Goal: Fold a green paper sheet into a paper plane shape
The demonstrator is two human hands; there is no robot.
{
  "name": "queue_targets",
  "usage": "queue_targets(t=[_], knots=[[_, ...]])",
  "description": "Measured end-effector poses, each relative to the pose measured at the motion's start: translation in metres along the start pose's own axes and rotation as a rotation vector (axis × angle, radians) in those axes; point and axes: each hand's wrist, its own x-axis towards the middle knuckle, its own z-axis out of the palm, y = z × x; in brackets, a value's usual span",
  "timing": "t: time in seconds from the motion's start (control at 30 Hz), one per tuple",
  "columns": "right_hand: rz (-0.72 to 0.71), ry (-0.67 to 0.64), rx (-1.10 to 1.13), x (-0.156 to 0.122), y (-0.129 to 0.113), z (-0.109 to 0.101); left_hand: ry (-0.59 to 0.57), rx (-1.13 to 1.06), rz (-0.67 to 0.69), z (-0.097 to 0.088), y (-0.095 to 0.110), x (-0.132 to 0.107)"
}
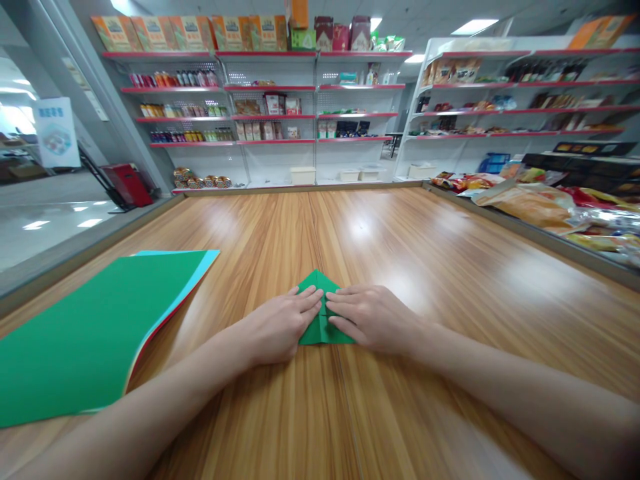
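A small piece of folded green paper (318,329) lies flat on the wooden table (280,420), its pointed top facing away from me. A crease or seam runs down its middle, with another line across it. My left hand (285,320) rests on the paper's left half, fingers stretched out and pressing down. On the right half lies my right hand (373,317), its fingers also extended flat toward the centre line. The paper's side corners are partly hidden under both hands.
A stack of coloured sheets (95,327), green on top with blue and red beneath, lies at the left. Snack packets (535,203) and dark boxes (580,173) stand beyond the table's right edge. Stocked shelves (270,87) line the back, and a red cart (127,185) stands far left.
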Motion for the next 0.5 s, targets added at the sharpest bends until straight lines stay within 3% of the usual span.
queue_targets(t=[0.13, 0.23, 0.33, 0.43, 0.5], knots=[[0.154, -0.041, 0.049, -0.001, -0.010, 0.009, 0.099, -0.121, 0.010, 0.009, -0.001, 0.001], [0.235, -0.110, 0.062, 0.000, -0.008, 0.016, 0.261, -0.228, -0.024, 0.013, -0.002, 0.003], [0.295, -0.128, 0.085, 0.001, -0.002, 0.019, 0.408, -0.346, -0.225, 0.015, -0.003, 0.008], [0.308, -0.124, 0.123, 0.001, 0.002, 0.017, 0.456, -0.460, -0.510, 0.016, -0.007, 0.013], [0.248, -0.105, 0.144, 0.002, 0.003, 0.014, 0.455, -0.480, -0.604, 0.016, -0.010, 0.014]])
